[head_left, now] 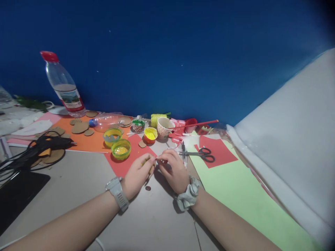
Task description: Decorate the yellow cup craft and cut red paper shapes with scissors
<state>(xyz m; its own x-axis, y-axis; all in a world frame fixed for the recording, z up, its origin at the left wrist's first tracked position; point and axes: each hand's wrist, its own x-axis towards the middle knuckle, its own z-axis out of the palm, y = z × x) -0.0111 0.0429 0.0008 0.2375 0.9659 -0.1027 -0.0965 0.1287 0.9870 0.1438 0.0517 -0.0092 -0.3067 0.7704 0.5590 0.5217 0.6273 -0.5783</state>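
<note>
My left hand (138,174) and my right hand (173,170) meet over the grey table (78,184), fingertips pinched together on a small piece I cannot make out. The left wrist carries a grey watch (117,192), the right a grey scrunchie (188,197). Just beyond the hands lies a red paper sheet (125,164) with a green tub of yellow paint (120,149) on it. Black scissors (204,154) rest on another red sheet to the right.
A tilted plastic bottle (64,87) with a red cap stands at the back left. Cardboard discs (80,127) lie on orange paper. A black glue gun (52,142) with cables is at left. Light green paper (235,195) and a white roll (293,139) fill the right. Paint cups (150,135) line the blue wall.
</note>
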